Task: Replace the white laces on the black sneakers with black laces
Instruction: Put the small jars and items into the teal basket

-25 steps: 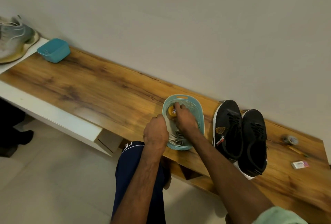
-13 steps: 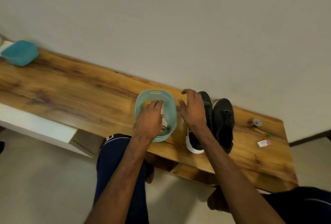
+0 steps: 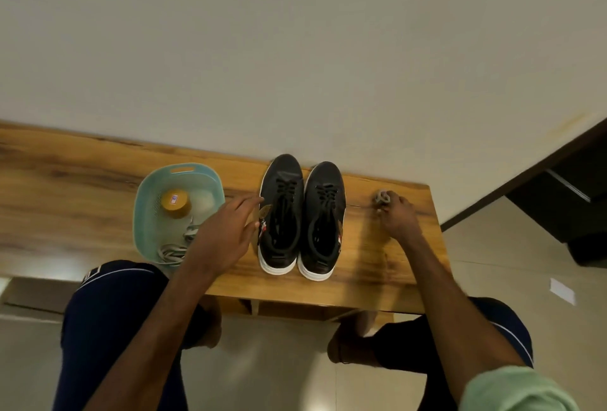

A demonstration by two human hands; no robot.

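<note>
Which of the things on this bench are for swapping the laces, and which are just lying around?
For the job: sneakers, black laces in them, white laces in the basket.
Lying about: yellow-lidded jar, small roll by the right hand.

Black sneakers (image 3: 302, 216) with white soles; teal basket (image 3: 144, 210); wood-grain bench (image 3: 82, 180).

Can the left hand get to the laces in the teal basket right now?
Probably yes. The left hand is open beside the basket, and the laces lie uncovered at its near end; the yellow-lidded jar sits farther back.
</note>
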